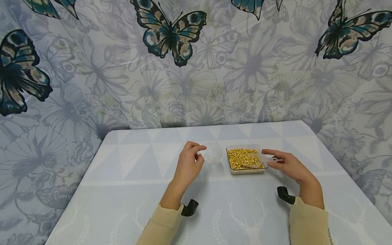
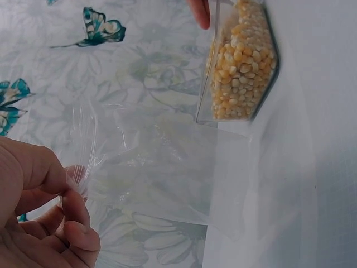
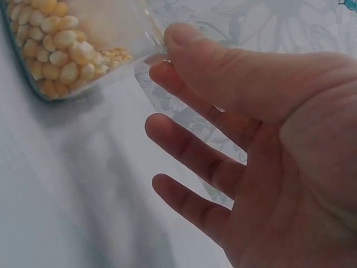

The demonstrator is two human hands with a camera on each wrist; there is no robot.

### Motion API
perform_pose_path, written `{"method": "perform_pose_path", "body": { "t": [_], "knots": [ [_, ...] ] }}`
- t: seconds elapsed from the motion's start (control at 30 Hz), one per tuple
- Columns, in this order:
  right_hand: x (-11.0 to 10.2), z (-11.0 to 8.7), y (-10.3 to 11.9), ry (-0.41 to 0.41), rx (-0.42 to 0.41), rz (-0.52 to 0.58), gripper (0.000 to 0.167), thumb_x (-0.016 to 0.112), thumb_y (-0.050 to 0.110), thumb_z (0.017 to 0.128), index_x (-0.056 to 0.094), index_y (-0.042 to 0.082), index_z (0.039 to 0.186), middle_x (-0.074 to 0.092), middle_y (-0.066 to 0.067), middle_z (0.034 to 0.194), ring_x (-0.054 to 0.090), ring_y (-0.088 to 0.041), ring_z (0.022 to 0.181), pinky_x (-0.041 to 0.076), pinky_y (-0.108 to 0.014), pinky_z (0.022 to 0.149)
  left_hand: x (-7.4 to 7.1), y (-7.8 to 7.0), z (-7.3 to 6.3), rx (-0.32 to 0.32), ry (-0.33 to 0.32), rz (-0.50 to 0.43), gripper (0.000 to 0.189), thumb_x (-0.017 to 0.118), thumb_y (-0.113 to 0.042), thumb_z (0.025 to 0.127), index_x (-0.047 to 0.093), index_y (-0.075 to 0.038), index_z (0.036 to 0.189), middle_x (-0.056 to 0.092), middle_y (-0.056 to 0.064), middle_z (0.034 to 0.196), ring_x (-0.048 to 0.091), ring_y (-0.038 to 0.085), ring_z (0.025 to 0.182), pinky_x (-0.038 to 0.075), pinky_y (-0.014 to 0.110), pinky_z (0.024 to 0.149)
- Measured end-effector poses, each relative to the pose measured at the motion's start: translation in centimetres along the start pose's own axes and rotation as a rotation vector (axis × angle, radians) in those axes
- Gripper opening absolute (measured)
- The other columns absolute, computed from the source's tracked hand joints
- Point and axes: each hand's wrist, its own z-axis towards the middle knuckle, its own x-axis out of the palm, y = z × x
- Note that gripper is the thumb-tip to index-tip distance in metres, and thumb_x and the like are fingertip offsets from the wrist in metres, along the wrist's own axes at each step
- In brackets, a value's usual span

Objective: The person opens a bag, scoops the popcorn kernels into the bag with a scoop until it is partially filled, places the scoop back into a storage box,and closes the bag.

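Observation:
A clear zip-top plastic bag (image 1: 212, 153) hangs from my left hand (image 1: 190, 160). Its zip edge is pinched between the thumb and fingers in the left wrist view, and the bag (image 2: 156, 167) looks flat, with nothing visible inside. To its right stands a clear rectangular container (image 1: 247, 172) of yellow corn kernels (image 1: 240, 157). A translucent scoop (image 1: 272, 159) lies with its front part among the kernels. My right hand (image 1: 289, 165) holds the scoop's handle between thumb and index finger at the container's right side; the other fingers are spread in the right wrist view.
The patterned table (image 1: 122, 204) extends around the container. Behind it hangs a flowered cloth (image 1: 245, 68) with butterflies. Black wrist mounts (image 1: 286, 195) stick out from both sleeves.

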Motion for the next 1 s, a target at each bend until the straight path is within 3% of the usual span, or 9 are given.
{"method": "perform_pose_path", "body": {
  "t": [0.3,0.67,1.0],
  "knots": [
    [0.3,0.2,0.2,-0.008,-0.008,0.008,0.056,0.066,0.028,0.096,0.050,0.014,0.148,0.048,-0.015,0.153,0.045,-0.040,0.133,0.044,-0.018,0.092,0.0,0.2,-0.1,0.011,-0.014,-0.001,0.037,0.055,0.009,0.083,0.075,-0.005,0.112,0.059,0.008,0.106,0.050,0.011,0.072,0.042,0.021,0.062],
    [1.2,0.7,0.5,-0.029,-0.071,0.002,0.054,0.066,0.027,0.096,0.052,0.011,0.146,0.050,-0.016,0.150,0.049,-0.029,0.126,0.048,-0.016,0.090,-0.2,0.1,0.0,-0.010,-0.034,0.013,0.038,0.054,0.009,0.083,0.075,-0.005,0.111,0.060,0.008,0.106,0.049,0.012,0.071,0.041,0.021,0.062],
    [2.3,1.6,0.9,-0.034,-0.094,0.014,0.055,0.067,0.025,0.095,0.053,0.010,0.146,0.052,-0.014,0.149,0.050,-0.032,0.128,0.049,-0.017,0.091,-0.4,0.1,0.0,-0.027,-0.029,0.025,0.035,0.055,0.006,0.087,0.075,-0.005,0.113,0.059,0.008,0.107,0.048,0.011,0.071,0.041,0.023,0.061]
  ]
}}
